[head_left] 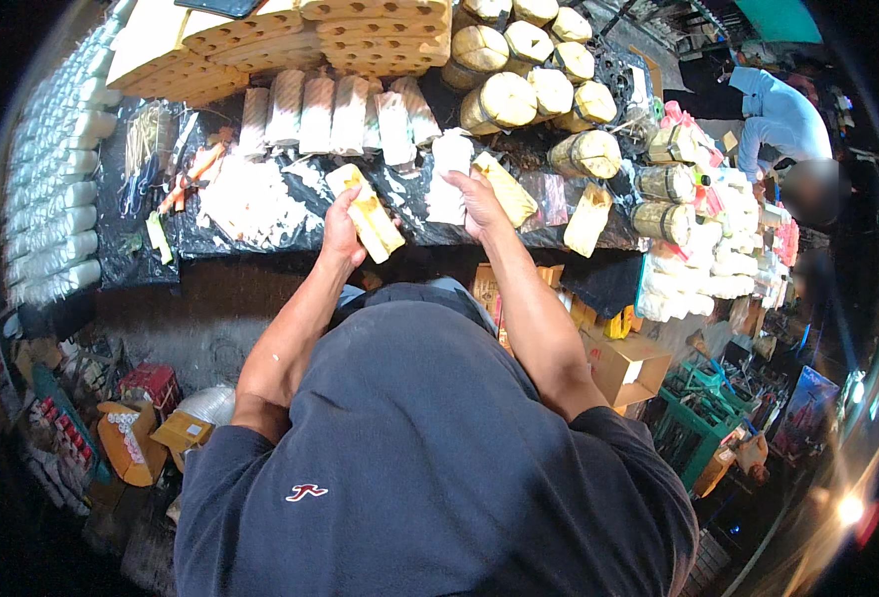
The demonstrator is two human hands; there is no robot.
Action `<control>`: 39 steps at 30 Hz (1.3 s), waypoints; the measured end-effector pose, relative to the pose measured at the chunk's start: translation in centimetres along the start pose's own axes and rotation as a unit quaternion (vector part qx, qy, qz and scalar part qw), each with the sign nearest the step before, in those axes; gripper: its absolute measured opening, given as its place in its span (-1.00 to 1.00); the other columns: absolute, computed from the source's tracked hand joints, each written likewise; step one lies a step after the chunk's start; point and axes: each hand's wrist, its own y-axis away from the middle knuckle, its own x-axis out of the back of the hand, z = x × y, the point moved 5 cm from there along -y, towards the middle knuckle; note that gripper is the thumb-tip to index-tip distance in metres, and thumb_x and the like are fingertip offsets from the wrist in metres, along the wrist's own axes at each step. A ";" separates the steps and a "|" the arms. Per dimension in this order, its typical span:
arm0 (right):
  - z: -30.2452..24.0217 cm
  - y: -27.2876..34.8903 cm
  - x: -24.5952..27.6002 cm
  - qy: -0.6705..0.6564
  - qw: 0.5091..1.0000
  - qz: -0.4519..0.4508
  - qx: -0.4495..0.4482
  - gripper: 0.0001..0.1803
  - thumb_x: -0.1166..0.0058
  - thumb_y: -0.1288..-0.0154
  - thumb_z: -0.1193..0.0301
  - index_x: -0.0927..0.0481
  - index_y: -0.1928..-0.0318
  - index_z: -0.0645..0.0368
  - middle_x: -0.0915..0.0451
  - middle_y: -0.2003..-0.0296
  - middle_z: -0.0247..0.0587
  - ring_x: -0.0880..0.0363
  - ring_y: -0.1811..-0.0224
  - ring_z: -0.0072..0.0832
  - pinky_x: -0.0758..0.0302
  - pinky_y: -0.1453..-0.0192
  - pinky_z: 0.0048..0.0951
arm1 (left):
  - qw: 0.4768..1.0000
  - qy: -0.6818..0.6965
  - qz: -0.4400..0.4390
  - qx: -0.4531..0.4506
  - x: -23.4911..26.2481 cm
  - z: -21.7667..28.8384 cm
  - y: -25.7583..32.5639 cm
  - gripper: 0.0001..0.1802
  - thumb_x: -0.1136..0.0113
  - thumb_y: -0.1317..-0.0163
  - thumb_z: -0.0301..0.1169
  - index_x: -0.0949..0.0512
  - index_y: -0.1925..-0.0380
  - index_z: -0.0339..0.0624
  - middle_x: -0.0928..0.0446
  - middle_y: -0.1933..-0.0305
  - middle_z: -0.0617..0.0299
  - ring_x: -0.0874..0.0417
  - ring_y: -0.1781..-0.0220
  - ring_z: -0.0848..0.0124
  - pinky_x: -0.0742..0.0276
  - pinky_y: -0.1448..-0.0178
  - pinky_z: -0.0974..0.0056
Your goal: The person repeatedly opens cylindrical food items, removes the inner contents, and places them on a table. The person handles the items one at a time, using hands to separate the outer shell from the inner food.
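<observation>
- The left hand (343,227) pinches a yellow packet (370,216) near the table's front edge; I judge the thumb on top steadies it.
- The right hand (480,205) pinches a white wrap (446,205), thumb across it, apparently to stop slipping. I cannot tell whether hidden fingers touch the second packet (507,191) just beside.
- Striped rolls (318,114) sit side by side beyond the hands, presumably for easy reach.
- Round bundles (499,103) are piled to the right, likely to save room.
- I note paper scraps (247,202) heaped left, apart from both packets.

The left grip (343,227) holds a yellow block (372,216); the right grip (483,207) touches a white bundle (448,191); pale rolls (317,115) lie beyond.
</observation>
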 end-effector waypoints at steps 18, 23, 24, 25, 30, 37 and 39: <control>0.5 -2.0 -16.7 0.328 0.929 0.007 0.169 -0.36 -0.50 -0.12 0.38 -0.58 -0.20 0.33 -0.77 0.02 0.01 -0.74 -0.01 -0.31 -0.64 -0.17 -0.28 | 0.996 0.015 -0.090 0.006 5.6 4.7 5.0 -0.60 -0.10 -0.50 -0.11 -0.53 -0.06 -0.22 -0.67 0.11 0.04 -0.79 0.15 0.16 -0.84 0.06 -0.09; -0.5 -2.9 -28.9 0.554 0.806 -0.022 0.206 -0.15 -0.42 -0.12 0.24 -0.40 -0.36 0.40 -0.76 0.05 0.22 -0.78 -0.03 0.03 -0.67 -0.19 -0.11 | 0.990 0.085 -0.102 -0.038 9.0 8.6 7.0 -0.53 -0.10 -0.49 -0.09 -0.53 -0.12 -0.27 -0.67 0.07 0.03 -0.78 0.07 0.16 -0.83 -0.01 -0.11; 0.1 -4.1 -31.0 0.585 0.782 -0.017 0.214 -0.11 -0.39 -0.13 0.22 -0.35 -0.40 0.42 -0.75 0.05 0.26 -0.77 -0.03 0.11 -0.67 -0.19 -0.06 | 0.992 0.086 -0.082 -0.039 9.8 9.5 7.3 -0.55 -0.16 -0.47 -0.09 -0.52 -0.15 -0.17 -0.65 0.13 0.08 -0.77 0.10 0.19 -0.84 0.03 -0.08; 0.7 -6.0 -32.7 0.626 0.749 -0.023 0.213 -0.09 -0.32 -0.15 0.23 -0.29 -0.43 0.47 -0.74 0.06 0.31 -0.75 -0.03 0.21 -0.68 -0.17 -0.01 | 0.991 0.086 -0.090 -0.041 10.3 10.4 7.7 -0.54 -0.16 -0.47 -0.07 -0.53 -0.15 -0.17 -0.65 0.11 0.08 -0.77 0.10 0.19 -0.84 0.03 -0.10; 2.0 -15.4 -37.2 0.772 0.594 -0.016 0.227 -0.41 -0.12 -0.27 0.30 -0.62 -0.21 0.49 -0.76 0.00 0.28 -0.77 -0.12 0.07 -0.73 -0.16 0.03 | 0.984 0.112 -0.125 -0.061 10.3 14.0 9.2 -0.44 -0.10 -0.47 0.03 -0.53 -0.20 -0.19 -0.66 0.06 0.02 -0.77 0.09 0.12 -0.83 0.00 -0.19; 2.4 -15.8 -38.5 0.837 0.532 -0.014 0.124 -0.33 -0.24 -0.39 -0.10 -0.74 -0.11 0.30 -0.73 -0.10 0.21 -0.74 -0.19 0.04 -0.67 -0.21 0.09 | 0.982 0.121 -0.128 -0.072 10.5 14.6 9.6 -0.04 0.20 -0.48 0.47 -0.46 -0.35 -0.22 -0.66 -0.06 -0.07 -0.78 -0.10 0.02 -0.79 -0.07 -0.30; 1.6 -14.6 -38.0 0.818 0.543 0.005 0.191 -0.31 -0.27 -0.38 -0.12 -0.73 -0.09 0.33 -0.69 -0.10 0.24 -0.73 -0.15 0.08 -0.66 -0.20 0.10 | 0.982 0.119 -0.128 -0.070 10.2 14.4 9.4 0.00 0.23 -0.46 0.52 -0.45 -0.36 -0.21 -0.66 -0.07 -0.06 -0.78 -0.09 0.03 -0.80 -0.07 -0.28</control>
